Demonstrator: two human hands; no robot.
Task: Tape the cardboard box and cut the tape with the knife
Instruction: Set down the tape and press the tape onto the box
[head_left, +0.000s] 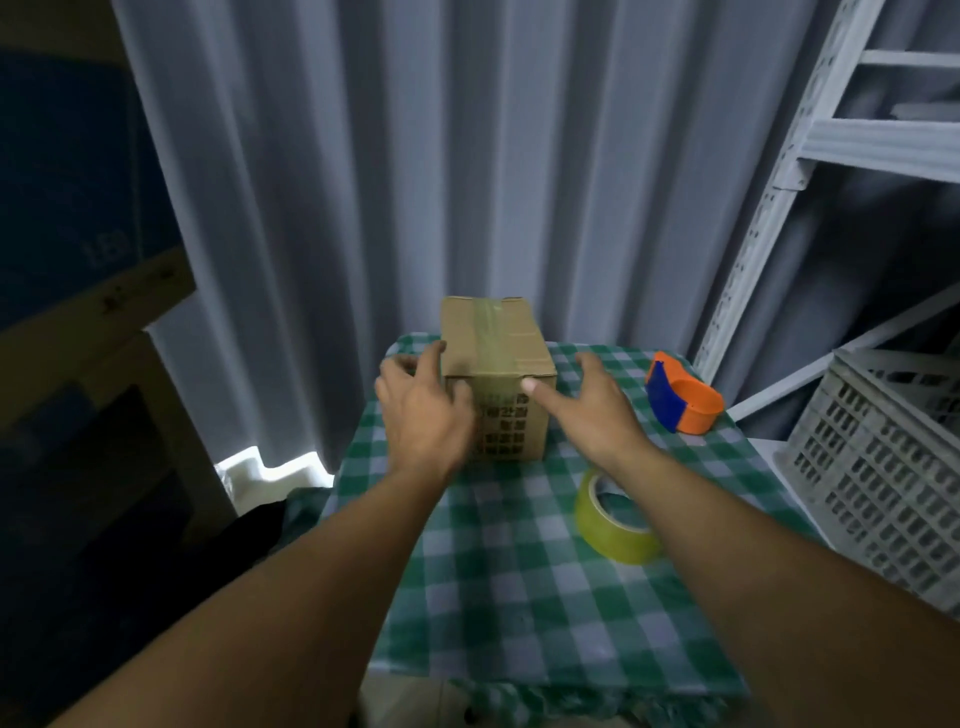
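Observation:
A small cardboard box (493, 343) stands at the far end of the table, with a strip of clear tape running along its top and down its front face. My left hand (423, 410) is at the box's left front corner, fingers spread. My right hand (592, 405) is at the box's right side, fingers spread, thumb touching the front edge. Neither hand grips anything. A yellowish tape roll (615, 525) lies on the cloth under my right forearm. An orange and blue tape dispenser (680, 395) sits to the right of the box. No knife is in sight.
The small table carries a green and white checked cloth (519, 582). A white plastic crate (883, 467) and a white metal rack (810, 156) stand to the right. Grey curtains hang behind. Dark furniture is on the left.

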